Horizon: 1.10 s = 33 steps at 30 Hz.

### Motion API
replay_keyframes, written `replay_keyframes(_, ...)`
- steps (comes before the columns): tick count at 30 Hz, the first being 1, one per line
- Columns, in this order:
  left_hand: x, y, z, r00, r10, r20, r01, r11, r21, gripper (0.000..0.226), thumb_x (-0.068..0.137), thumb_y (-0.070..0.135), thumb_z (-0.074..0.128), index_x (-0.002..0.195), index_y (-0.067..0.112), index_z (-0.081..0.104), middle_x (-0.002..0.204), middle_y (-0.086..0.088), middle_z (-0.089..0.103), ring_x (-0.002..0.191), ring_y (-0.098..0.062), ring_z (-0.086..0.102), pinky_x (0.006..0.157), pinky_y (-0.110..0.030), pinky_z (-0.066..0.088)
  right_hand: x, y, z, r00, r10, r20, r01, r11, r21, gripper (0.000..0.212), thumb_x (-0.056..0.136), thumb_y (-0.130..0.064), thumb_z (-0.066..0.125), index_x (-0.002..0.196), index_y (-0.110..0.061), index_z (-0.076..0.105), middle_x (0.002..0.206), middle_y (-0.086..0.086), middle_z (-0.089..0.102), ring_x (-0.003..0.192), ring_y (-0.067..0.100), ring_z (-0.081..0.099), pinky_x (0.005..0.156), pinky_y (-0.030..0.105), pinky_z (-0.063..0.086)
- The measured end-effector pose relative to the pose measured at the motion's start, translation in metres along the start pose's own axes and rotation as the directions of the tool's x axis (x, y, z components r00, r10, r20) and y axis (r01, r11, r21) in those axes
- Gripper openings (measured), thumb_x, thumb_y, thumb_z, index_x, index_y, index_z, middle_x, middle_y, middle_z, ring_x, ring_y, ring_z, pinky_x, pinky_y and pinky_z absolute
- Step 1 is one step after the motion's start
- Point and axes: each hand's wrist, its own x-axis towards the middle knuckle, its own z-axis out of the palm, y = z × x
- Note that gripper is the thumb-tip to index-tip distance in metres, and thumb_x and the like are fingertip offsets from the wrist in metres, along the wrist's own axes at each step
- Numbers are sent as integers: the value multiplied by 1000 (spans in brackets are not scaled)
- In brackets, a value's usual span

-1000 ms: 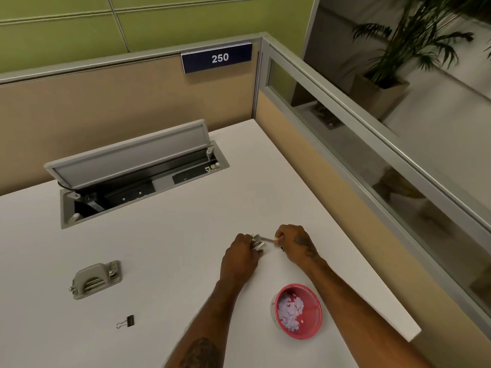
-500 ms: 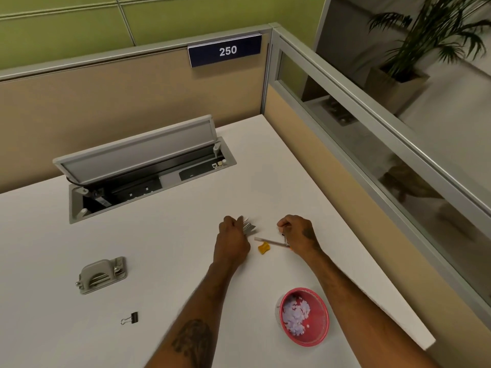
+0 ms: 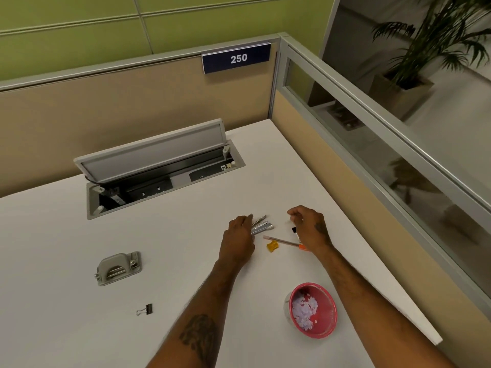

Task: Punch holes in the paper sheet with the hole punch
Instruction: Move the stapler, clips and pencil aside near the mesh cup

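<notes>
My left hand (image 3: 237,241) still pinches the silver metal pieces (image 3: 261,226); my right hand (image 3: 309,227), now farther from it, hangs loosely curled above the pencil (image 3: 281,241). The hole punch (image 3: 118,268) lies untouched far left.

A grey hole punch (image 3: 118,268) sits flat, lever up, on the white desk (image 3: 79,328).

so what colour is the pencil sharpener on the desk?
Yellow-orange; the pencil sharpener shows in the head view, lying between the hands.

Matt white desk (image 3: 159,261); grey metal hole punch (image 3: 118,268); glossy pink bowl (image 3: 322,332)
</notes>
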Motion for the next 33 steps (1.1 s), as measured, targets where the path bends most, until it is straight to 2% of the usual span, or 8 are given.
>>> replay_keyframes(5, -63, -38, -23, 988, -52, -143, 54, 998, 10, 67, 98, 35, 51, 155, 18, 19, 164, -6, 16, 150, -25, 15, 120, -37, 17, -22, -48, 33, 997, -81, -3, 81, 996, 49, 20, 96, -7, 56, 113, -10, 67, 116, 9, 66, 94, 17, 61, 58, 6, 48)
replay_keyframes(7, -95, -62, -33, 984, -50, -173, 64, 995, 74, 68, 100, 40, 45, 156, 20, 13, 165, -5, 4, 152, -24, 4, 121, -40, 8, -40, -67, 56, 992, -126, 4, 125, 989, 77, 23, 96, -8, 58, 117, -10, 65, 120, 10, 65, 99, 18, 61, 59, 2, 46)
replay_keyframes(14, -212, -156, -63, 970, -134, -201, 181, 954, 238, 70, 100, 54, 24, 155, 24, -9, 160, 0, -24, 148, -20, -23, 118, -45, -11, -130, -91, 162, 926, -302, 226, 336, 932, -133, 45, 100, -30, 48, 145, -22, 42, 155, 2, 35, 145, 19, 28, 115, 35, 31)
replay_keyframes(18, -275, -194, -63, 970, -159, -184, 208, 934, 291, 70, 99, 58, 17, 152, 27, -15, 159, -1, -28, 147, -23, -27, 118, -48, -13, -175, -92, 214, 832, -385, 400, 541, 721, -433, 56, 103, -41, 32, 154, -30, 12, 164, 1, -4, 151, 24, -6, 119, 47, 16)
replay_keyframes(24, -345, -219, -50, 974, -178, -139, 211, 937, 278, 70, 96, 63, 10, 154, 29, -11, 159, 2, -28, 145, -23, -29, 118, -48, -16, -224, -87, 257, 713, -428, 556, 701, 393, -596, 61, 102, -47, 26, 154, -29, 1, 162, 8, -14, 149, 36, -8, 116, 59, 10)
replay_keyframes(28, -375, -222, -37, 982, -165, -93, 183, 952, 244, 69, 97, 59, 27, 155, 24, 16, 164, -3, -3, 150, -30, -4, 121, -46, 10, -238, -85, 270, 707, -396, 586, 707, 396, -586, 58, 103, -41, 26, 154, -30, 1, 162, 7, -14, 149, 35, -10, 117, 58, 9)
replay_keyframes(30, -385, -222, -30, 980, -141, -139, 175, 944, 280, 66, 88, 58, 54, 144, 22, 48, 156, -6, 36, 141, -27, 39, 106, -38, 42, -241, -85, 274, 702, -380, 602, 712, 399, -578, 56, 104, -37, 24, 154, -30, 0, 163, 7, -14, 149, 34, -12, 118, 56, 9)
replay_keyframes(33, -392, -215, -25, 978, -118, -174, 168, 937, 307, 61, 74, 60, 71, 123, 26, 68, 133, 1, 64, 115, -17, 65, 83, -26, 56, -240, -86, 276, 699, -361, 617, 713, 414, -565, 52, 106, -31, 22, 154, -28, 3, 163, 8, -11, 150, 33, -10, 119, 54, 8)
